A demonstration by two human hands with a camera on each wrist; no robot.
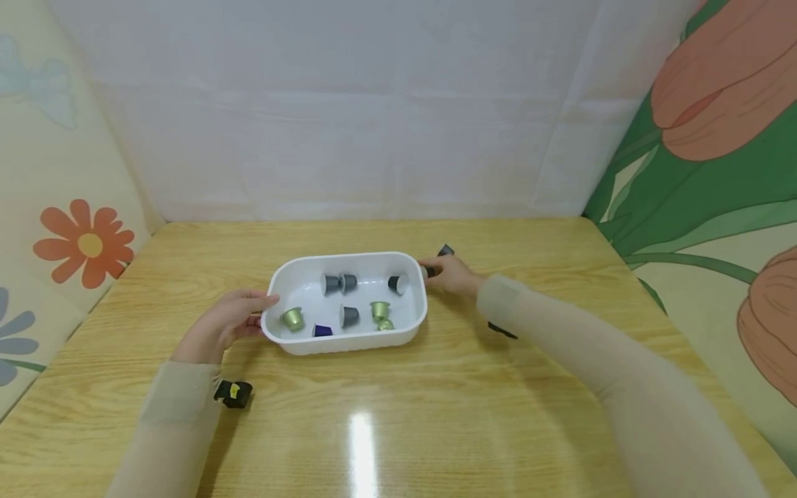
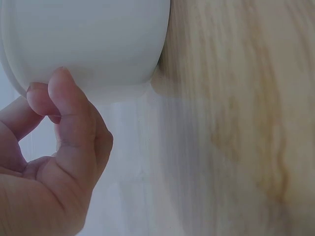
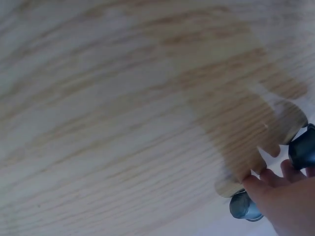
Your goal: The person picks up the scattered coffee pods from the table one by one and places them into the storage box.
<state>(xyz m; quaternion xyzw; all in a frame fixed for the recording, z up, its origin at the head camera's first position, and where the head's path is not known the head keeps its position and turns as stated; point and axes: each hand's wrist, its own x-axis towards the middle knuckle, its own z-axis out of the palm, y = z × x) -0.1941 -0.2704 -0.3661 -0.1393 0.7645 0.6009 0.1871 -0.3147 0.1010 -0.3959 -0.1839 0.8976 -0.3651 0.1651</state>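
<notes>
A white oblong tub [image 1: 349,342] sits on the wooden table with several coffee capsules inside: grey ones [image 1: 350,316], green ones [image 1: 292,318] and a purple one [image 1: 322,330]. My left hand [image 1: 227,321] grips its left end, thumb over the rim and curled fingers [image 2: 69,108] against the outer wall. Beyond the tub's right end, my right hand [image 1: 454,277] reaches down to the tabletop. Its fingers lie around a dark coffee capsule [image 3: 244,205], partly covering it. Another dark capsule [image 1: 445,250] stands just past those fingers.
The wooden table [image 1: 436,415] spreads out around the tub. A white cloth wall [image 1: 373,138] rises behind its far edge, with flower-patterned panels [image 1: 87,242] at both sides. Black wrist cameras [image 1: 233,393] are strapped to the arms.
</notes>
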